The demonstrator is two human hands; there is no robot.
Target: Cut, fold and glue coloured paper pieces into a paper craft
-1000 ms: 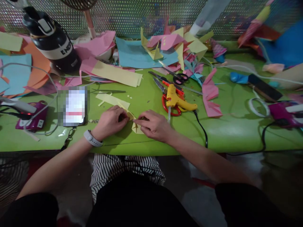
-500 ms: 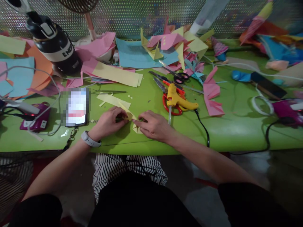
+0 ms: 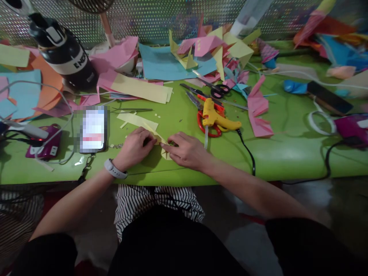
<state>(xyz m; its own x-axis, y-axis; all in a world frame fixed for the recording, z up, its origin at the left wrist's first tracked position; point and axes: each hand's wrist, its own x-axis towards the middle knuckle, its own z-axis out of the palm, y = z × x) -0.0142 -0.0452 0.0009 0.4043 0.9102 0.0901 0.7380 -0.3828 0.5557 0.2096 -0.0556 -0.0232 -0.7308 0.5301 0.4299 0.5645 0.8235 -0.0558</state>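
Observation:
Between my two hands, close to the table's front edge, lies a folded piece of yellow paper (image 3: 165, 154). My left hand (image 3: 138, 146) pinches its left part, thumb and fingers closed together. My right hand (image 3: 186, 150) has its fingers bent and pressed on the paper's right side, close to the left thumb. Parts of the folds are hidden under the fingers. Just beyond the hands is a cut yellow paper strip (image 3: 139, 119) with small scraps around it. A yellow glue gun (image 3: 215, 117) rests to the right, partly over red-handled scissors (image 3: 201, 122).
A lit phone (image 3: 93, 129) lies left of my hands, and a pair of tweezers (image 3: 133, 110) lies beyond. Black-handled scissors (image 3: 220, 91), a black bottle (image 3: 67, 57), blue paper (image 3: 155, 63) and folded pink paper (image 3: 258, 109) stand or lie farther back. A cord (image 3: 247, 153) trails off the front edge.
The camera view has shifted slightly. My left wrist has turned a little and moved slightly right; both hands keep their hold on the yellow paper.

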